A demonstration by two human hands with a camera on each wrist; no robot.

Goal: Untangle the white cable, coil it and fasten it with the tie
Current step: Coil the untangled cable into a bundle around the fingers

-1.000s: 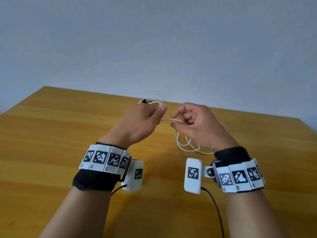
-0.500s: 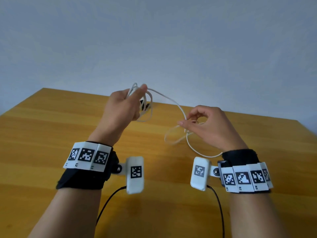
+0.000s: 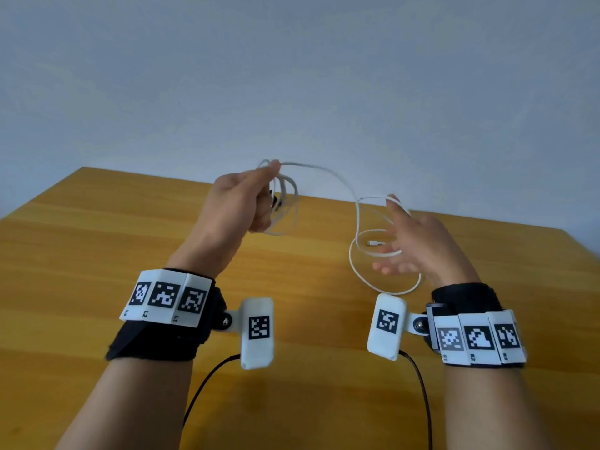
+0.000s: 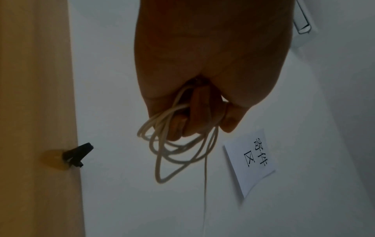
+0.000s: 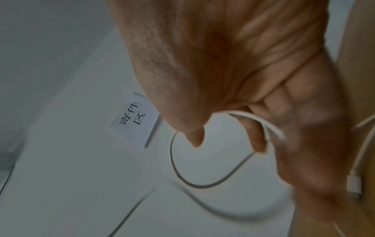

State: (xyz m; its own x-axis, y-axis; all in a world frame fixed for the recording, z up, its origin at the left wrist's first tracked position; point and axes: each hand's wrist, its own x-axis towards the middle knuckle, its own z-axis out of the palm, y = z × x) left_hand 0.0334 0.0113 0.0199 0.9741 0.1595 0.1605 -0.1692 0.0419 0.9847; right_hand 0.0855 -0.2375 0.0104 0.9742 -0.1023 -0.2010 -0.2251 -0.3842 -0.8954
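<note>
My left hand (image 3: pixel 259 196) is raised above the table and grips a bundle of several loops of the white cable (image 3: pixel 285 203); the left wrist view shows the loops (image 4: pixel 178 149) hanging from the curled fingers. From there the cable arcs right and drapes over the index finger of my right hand (image 3: pixel 399 241), whose fingers are spread and straight. The rest drops in loose loops onto the table, with the connector (image 3: pixel 373 243) lying inside them. The black tie (image 4: pixel 76 154) lies at the table's far edge, mostly hidden behind my left hand in the head view.
The wooden table (image 3: pixel 97 287) butts against a pale wall. A white paper sign (image 4: pixel 251 160) with printed characters hangs on that wall. Black leads (image 3: pixel 207 381) run back from both wrist cameras over the near part of the table.
My left hand has lifted the coiled loops up off the table and the hands have drawn apart. My right hand has let go of its pinch and spread its fingers, the cable now draped over the index finger.
</note>
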